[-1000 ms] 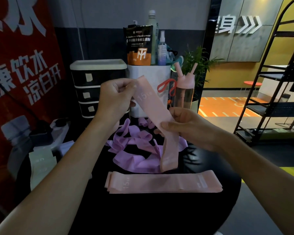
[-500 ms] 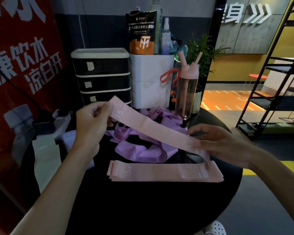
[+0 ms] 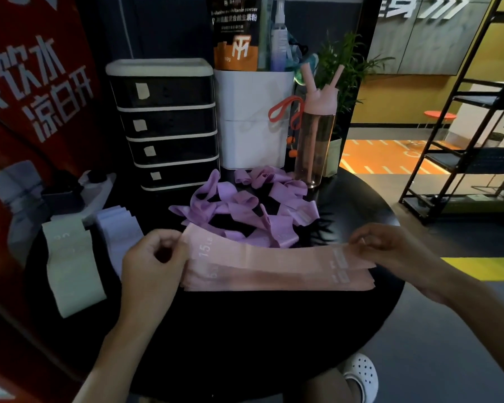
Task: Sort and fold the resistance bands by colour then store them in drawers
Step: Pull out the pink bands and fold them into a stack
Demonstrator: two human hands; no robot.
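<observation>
Pink band (image 3: 274,255), printed "15 LB", lies stretched left to right just over the pink stack (image 3: 274,282) on the table (image 3: 245,330). My left hand (image 3: 154,263) pinches its left end and my right hand (image 3: 390,251) its right, so I judge it goes straight down.

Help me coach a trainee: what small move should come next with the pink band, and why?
Probably lower the pink band flat onto the pink stack and release: the left hand and right hand pinch its ends, stretched along the stack.
</observation>
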